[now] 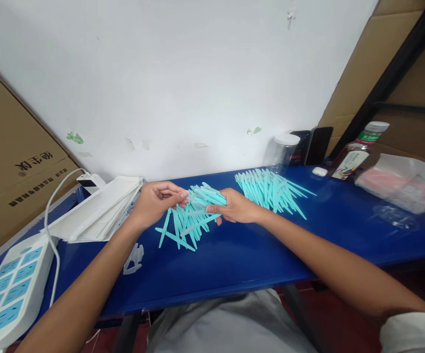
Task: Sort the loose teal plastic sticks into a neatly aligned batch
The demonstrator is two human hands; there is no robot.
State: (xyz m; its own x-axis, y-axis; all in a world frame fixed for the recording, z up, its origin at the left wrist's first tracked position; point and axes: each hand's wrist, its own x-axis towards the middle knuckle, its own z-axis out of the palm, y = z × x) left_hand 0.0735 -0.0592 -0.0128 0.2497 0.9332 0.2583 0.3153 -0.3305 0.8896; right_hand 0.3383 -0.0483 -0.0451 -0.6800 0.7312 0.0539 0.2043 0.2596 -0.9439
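Note:
My right hand (236,206) is closed around a bundle of slim turquoise sticks with translucent caps (208,195), which look like eyebrow razors. Thumb and forefinger of my left hand (163,200) are pinched together at the left end of that bundle; what sits between them is too small to make out. Under both hands lies a loose pile of the same capped sticks (186,225), crossing one another. A second pile of turquoise sticks (267,189) is spread to the right, beyond my right wrist. Several loose translucent caps (134,259) lie below my left hand.
A stack of white sleeves (98,211) and a power strip (13,284) with a cable are on the left. At the back right stand a clear jar (284,152), phones (317,146) and a bottle (359,149). A pink-filled bag (400,181) lies beside them on the blue table (234,260).

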